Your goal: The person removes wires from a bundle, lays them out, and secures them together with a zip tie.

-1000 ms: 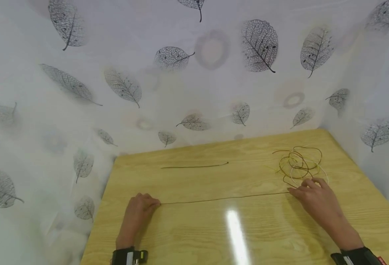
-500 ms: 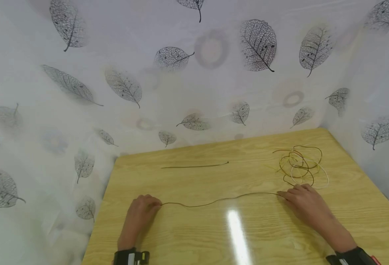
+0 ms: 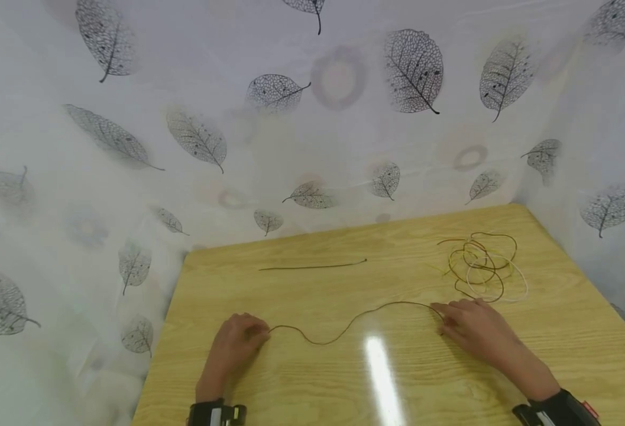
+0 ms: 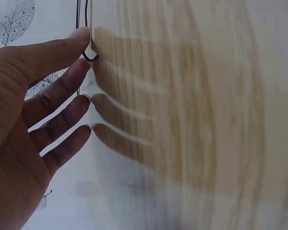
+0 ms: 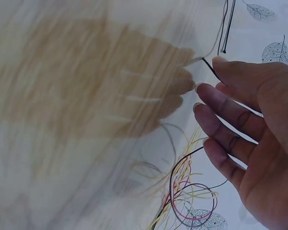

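A thin brown cord lies in a wavy line across the wooden table, between the two hands. At its left end my left hand pinches it with thumb and forefinger; the cord's short tip curls out by the thumb in the left wrist view. My right hand holds the other end between thumb and index finger, and a short dark tail shows beside the thumb in the right wrist view. The remaining fingers of both hands are extended, with their tips close to the tabletop.
Farther back lies a shorter dark cord with a small knot at its right end. Beyond the right hand is a loose tangle of brown, yellow and white cords. A leaf-patterned curtain borders the table's back and sides.
The cord was straight and taut; it has gone slack and wavy. My right hand has moved left, away from the tangle, and my left hand has shifted slightly right.
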`<state>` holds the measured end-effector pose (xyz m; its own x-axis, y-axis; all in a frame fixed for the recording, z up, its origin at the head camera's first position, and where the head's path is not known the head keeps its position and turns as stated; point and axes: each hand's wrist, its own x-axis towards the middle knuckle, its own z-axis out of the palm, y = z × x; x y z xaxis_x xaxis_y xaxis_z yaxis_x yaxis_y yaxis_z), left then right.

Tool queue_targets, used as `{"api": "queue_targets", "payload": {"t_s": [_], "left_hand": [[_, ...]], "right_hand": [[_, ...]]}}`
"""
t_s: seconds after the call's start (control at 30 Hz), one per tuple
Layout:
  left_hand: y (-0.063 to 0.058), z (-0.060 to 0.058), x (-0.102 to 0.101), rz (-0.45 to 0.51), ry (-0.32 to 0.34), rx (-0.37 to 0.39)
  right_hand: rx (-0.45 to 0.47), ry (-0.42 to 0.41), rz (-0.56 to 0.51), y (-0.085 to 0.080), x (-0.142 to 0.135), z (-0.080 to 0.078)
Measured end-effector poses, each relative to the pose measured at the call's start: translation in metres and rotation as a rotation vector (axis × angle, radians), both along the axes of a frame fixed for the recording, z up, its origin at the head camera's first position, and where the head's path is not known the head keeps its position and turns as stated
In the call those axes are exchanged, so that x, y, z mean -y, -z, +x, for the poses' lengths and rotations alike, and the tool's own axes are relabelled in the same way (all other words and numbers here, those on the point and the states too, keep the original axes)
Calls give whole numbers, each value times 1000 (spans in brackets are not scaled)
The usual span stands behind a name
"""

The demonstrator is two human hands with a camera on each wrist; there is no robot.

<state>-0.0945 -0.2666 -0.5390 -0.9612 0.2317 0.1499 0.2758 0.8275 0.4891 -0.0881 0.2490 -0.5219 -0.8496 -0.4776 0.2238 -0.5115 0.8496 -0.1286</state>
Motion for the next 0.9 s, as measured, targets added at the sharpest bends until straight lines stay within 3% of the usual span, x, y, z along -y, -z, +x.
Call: {"api": "queue_targets", "payload": {"t_s": [0.27,0.43,0.7,0.8,0.9], "left_hand": [[-2,-2,-12,-7,38,7],[-5,-2,-17,8,26,43],[-8,-3,-20,23,21,38],[-9,-6,-22,9,28,1],[-14,-12,-28,0,37,-43]], "right_hand": [[18,-11,9,-1,11,1],[26,-13,-1,-3,15,2],[1,-43,-12,-13,15,0],[-55,-42,-27,-22,9,-9],[-171,-19,-29,-31,-2,-26]]}}
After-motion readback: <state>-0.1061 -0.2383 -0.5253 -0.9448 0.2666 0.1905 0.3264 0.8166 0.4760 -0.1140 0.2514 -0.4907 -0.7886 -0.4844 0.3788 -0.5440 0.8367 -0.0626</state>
